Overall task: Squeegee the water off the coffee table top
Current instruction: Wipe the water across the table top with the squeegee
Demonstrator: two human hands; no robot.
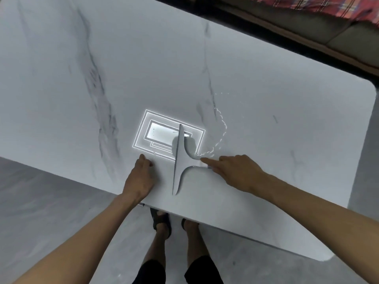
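Now, squeegee (178, 160): it is lying flat near the near edge of the coffee table (266, 58), blade running near to far, handle pointing right.
Feel: it is looking light, thin and stiff, and maybe slippery when wet.
Water (220, 128): a shiny curved trail is sitting just right of the blade.
Right hand (235, 171): fingers are open, reaching for the handle and touching it, not gripping.
Left hand (139, 177): fingers are curled loosely, resting on the table, holding nothing.
Best hold: wrapping fingers around the handle.
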